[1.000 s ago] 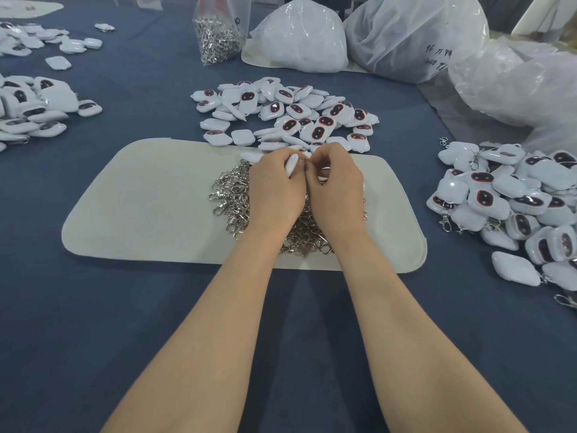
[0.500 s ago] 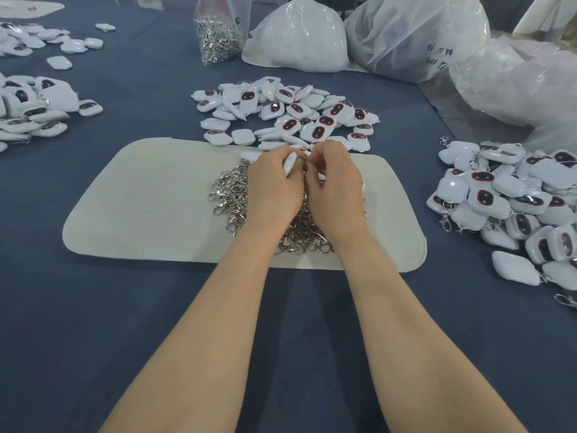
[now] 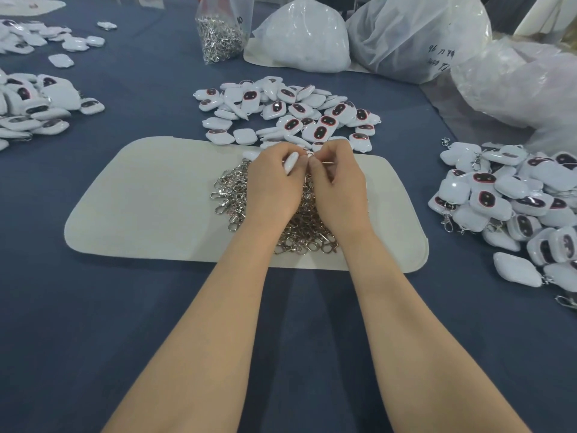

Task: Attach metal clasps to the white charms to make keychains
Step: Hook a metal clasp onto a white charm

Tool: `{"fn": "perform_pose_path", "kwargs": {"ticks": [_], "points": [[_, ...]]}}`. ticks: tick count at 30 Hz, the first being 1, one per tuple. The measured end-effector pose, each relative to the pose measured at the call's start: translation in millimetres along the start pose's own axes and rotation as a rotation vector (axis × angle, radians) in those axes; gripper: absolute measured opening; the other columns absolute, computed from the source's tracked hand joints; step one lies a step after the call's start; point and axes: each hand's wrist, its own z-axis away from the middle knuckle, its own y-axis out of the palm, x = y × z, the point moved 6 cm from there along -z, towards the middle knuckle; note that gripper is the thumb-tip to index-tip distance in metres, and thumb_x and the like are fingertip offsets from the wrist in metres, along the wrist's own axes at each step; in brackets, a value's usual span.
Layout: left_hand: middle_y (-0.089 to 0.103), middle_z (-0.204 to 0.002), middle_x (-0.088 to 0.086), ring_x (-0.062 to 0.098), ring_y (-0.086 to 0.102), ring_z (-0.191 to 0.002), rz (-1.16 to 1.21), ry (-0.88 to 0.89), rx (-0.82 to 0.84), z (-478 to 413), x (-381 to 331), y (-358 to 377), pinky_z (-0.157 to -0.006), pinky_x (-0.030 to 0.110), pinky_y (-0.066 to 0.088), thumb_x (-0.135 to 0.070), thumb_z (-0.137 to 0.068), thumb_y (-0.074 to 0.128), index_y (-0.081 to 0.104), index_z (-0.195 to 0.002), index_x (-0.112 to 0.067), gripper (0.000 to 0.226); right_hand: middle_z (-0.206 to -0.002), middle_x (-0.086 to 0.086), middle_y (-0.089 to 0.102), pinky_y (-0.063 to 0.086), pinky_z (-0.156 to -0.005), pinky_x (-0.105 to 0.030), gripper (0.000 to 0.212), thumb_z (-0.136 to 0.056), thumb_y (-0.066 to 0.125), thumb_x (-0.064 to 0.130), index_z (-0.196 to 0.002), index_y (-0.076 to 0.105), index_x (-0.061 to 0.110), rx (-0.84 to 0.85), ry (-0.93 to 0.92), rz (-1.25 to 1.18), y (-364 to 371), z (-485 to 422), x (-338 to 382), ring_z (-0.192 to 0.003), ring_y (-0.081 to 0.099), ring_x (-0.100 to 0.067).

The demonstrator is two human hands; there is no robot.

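My left hand [image 3: 271,185] grips a white charm [image 3: 291,162] edge-up, its fingers curled round it. My right hand [image 3: 337,187] pinches a small metal clasp [image 3: 312,155] right against the charm's top end; most of the clasp is hidden by the fingers. Both hands hover over a heap of silver clasps [image 3: 232,195] lying on a cream felt mat [image 3: 150,201]. Just beyond the mat lies a pile of loose white charms [image 3: 290,115] with dark oval faces.
Charms with clasps on them are heaped at the right [image 3: 512,201]. More charms lie at the left [image 3: 34,104]. A clear bag of clasps [image 3: 220,32] and big white plastic bags [image 3: 301,39] stand at the back. Blue cloth [image 3: 93,323] covers the table.
Both hands have stayed in place over the clasp heap; the fingers have shifted slightly around the charm's top end.
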Motion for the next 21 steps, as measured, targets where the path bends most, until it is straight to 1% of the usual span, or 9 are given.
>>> {"fn": "perform_pose_path", "kwargs": {"ticks": [2,5,9,11,13,14,16,18,21], "points": [[0.061,-0.084,-0.008,-0.002,0.051,-0.070,0.002,0.003,0.009,0.0,0.1,0.0,-0.061,-0.001,0.033,-0.013,-0.091,0.057,0.067,-0.091,-0.014,0.010,-0.079,0.011,0.052,0.039,-0.064,-0.010,0.011,-0.093,0.053,0.005,-0.091,0.046,0.014,0.008,0.037,-0.031,-0.2,-0.8,-2.3,-0.072,0.052,-0.010],[0.061,-0.089,-0.006,0.003,0.051,-0.076,0.011,0.006,0.007,0.2,-1.6,0.6,-0.063,0.000,0.034,-0.014,-0.092,0.056,0.063,-0.089,-0.018,0.008,-0.079,0.011,0.055,0.039,-0.063,-0.008,0.012,-0.092,0.054,0.006,-0.088,0.049,0.016,0.030,0.060,-0.027,1.2,-0.7,-2.8,-0.068,0.052,-0.004],[0.057,-0.085,-0.009,-0.001,0.049,-0.072,0.010,0.011,0.006,1.1,-3.0,2.3,-0.063,0.002,0.034,-0.014,-0.094,0.053,0.054,-0.086,-0.021,0.011,-0.081,0.012,0.056,0.038,-0.065,-0.005,0.012,-0.091,0.056,0.006,-0.088,0.052,0.017,0.023,0.071,0.012,2.6,1.0,-1.3,-0.070,0.052,0.002],[0.057,-0.085,-0.008,0.005,0.049,-0.072,-0.010,0.005,0.002,0.7,-1.3,2.2,-0.060,0.011,0.034,-0.015,-0.095,0.051,0.052,-0.087,-0.021,0.010,-0.083,0.012,0.057,0.041,-0.067,-0.007,0.010,-0.090,0.057,0.008,-0.090,0.052,0.016,-0.009,0.087,-0.005,0.1,0.5,-1.5,-0.072,0.053,0.003],[0.056,-0.084,-0.007,0.011,0.049,-0.074,-0.046,0.007,0.014,0.3,0.4,3.5,-0.061,0.020,0.032,-0.016,-0.095,0.049,0.051,-0.088,-0.021,0.009,-0.092,0.009,0.060,0.043,-0.071,-0.008,0.012,-0.091,0.056,0.008,-0.096,0.052,0.017,-0.028,0.090,-0.033,-1.9,0.3,-1.5,-0.081,0.056,0.002],[0.056,-0.083,-0.007,0.012,0.049,-0.073,-0.058,0.007,0.028,0.2,1.1,4.7,-0.062,0.022,0.032,-0.016,-0.095,0.049,0.051,-0.089,-0.020,0.008,-0.097,0.008,0.061,0.043,-0.073,-0.008,0.015,-0.091,0.055,0.007,-0.100,0.053,0.018,-0.030,0.081,-0.030,-2.1,0.3,-0.7,-0.085,0.057,0.001],[0.054,-0.081,-0.007,0.013,0.049,-0.072,-0.080,0.007,0.055,0.8,2.3,7.1,-0.061,0.023,0.031,-0.015,-0.095,0.048,0.053,-0.091,-0.019,0.007,-0.101,0.006,0.063,0.043,-0.076,-0.010,0.020,-0.091,0.053,0.004,-0.104,0.059,0.018,-0.025,0.045,0.013,-1.3,0.6,2.0,-0.090,0.058,-0.003],[0.055,-0.084,-0.005,0.014,0.049,-0.074,-0.097,0.016,0.065,1.2,2.2,7.8,-0.062,0.024,0.032,-0.015,-0.095,0.048,0.054,-0.094,-0.017,0.007,-0.099,0.003,0.065,0.042,-0.076,-0.012,0.019,-0.090,0.054,0.003,-0.099,0.063,0.016,-0.034,0.004,0.074,-1.2,0.1,4.2,-0.087,0.057,-0.006],[0.055,-0.085,-0.005,0.014,0.048,-0.074,-0.089,0.027,0.054,1.1,0.8,7.0,-0.059,0.020,0.029,-0.015,-0.095,0.049,0.051,-0.090,-0.020,0.007,-0.094,0.000,0.065,0.038,-0.071,-0.006,0.015,-0.089,0.057,0.004,-0.091,0.064,0.017,-0.054,0.008,0.094,-2.7,-1.5,1.9,-0.079,0.054,-0.002]]}}
